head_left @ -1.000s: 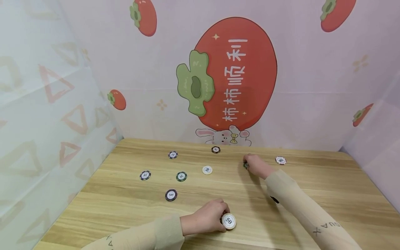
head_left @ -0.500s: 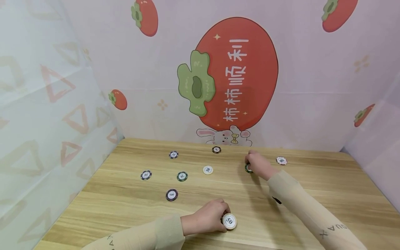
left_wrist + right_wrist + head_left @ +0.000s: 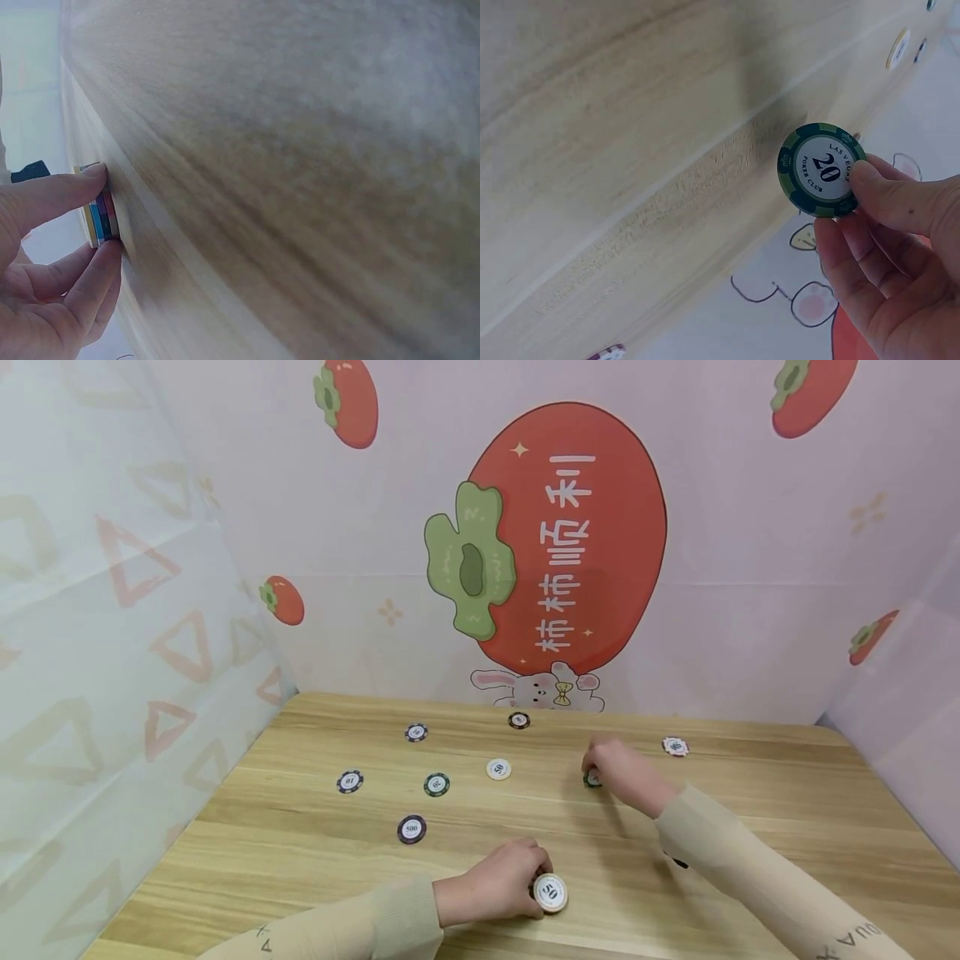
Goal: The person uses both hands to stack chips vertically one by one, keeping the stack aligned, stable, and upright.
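Observation:
My left hand (image 3: 498, 883) grips a short stack of poker chips (image 3: 551, 892) by its sides near the front of the table, a white 50 on top. In the left wrist view, thumb and fingers span the coloured edges of the stack (image 3: 99, 214). My right hand (image 3: 626, 774) pinches a green poker chip (image 3: 821, 171) marked 20 at its edge, with the thumb on its face. That chip appears lifted off the wood. Left of the right hand lies a white 50 chip (image 3: 498, 768); to its right, a white and pink chip (image 3: 675, 746).
Several more chips lie flat on the wooden table (image 3: 300, 877): a purple 500 (image 3: 411, 829), a green 20 (image 3: 437, 784), a 10 (image 3: 349, 782), another dark blue one (image 3: 416, 732) and a black one (image 3: 519, 720). A printed cloth wall (image 3: 712, 635) stands behind.
My right hand has picked up the green 20 chip and drawn it slightly toward the front of the table. The left hand has stayed in place around the stack.

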{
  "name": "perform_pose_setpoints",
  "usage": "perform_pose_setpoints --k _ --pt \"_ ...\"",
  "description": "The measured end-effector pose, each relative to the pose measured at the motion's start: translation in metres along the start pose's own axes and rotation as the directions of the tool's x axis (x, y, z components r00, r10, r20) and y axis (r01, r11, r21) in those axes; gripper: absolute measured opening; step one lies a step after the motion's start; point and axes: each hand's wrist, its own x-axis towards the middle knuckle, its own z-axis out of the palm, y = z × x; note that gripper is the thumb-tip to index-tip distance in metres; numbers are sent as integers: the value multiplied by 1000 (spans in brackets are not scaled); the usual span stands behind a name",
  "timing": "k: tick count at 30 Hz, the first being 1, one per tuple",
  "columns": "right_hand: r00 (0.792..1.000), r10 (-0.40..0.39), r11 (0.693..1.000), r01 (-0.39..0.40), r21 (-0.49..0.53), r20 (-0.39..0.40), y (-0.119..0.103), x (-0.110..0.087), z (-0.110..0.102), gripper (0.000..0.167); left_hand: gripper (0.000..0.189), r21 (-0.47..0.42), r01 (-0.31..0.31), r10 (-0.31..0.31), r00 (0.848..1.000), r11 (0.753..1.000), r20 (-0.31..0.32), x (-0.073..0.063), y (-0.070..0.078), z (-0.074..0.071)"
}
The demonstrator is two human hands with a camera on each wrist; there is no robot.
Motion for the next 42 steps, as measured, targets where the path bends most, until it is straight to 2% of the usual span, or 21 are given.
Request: perform_pose_setpoints --k 4,11,16,23,29,33,38,42 --pt "1000 -9 1000 9 16 -15 -7 -8 1 16 34 -10 -3 3 1000 1000 3 -1 0 0" --pt "990 -116 993 118 18 -74 -18 -22 0 17 34 -9 5 -5 1000 1000 3 -1 0 0" --pt "985 -147 985 155 81 -94 -26 -29 -3 18 35 -2 13 -13 1000 1000 1 -1 1 -1" --pt "988 -131 981 141 131 -80 -37 -38 -5 15 35 15 -4 4 1000 1000 -16 -1 -1 2" --pt "999 -44 973 49 225 -28 -43 -43 -7 11 35 11 -13 13 1000 1000 -13 -1 0 0" --pt "999 20 933 -36 359 49 -46 -46 -8 9 34 17 -40 41 999 999 -20 -1 -1 0" --pt "986 69 848 -139 512 153 -48 -49 -7 5 34 40 -42 43 999 998 -25 -1 -1 1" --pt "972 90 784 -204 586 218 -49 -51 -5 5 35 41 -18 20 999 999 -30 -2 2 1"
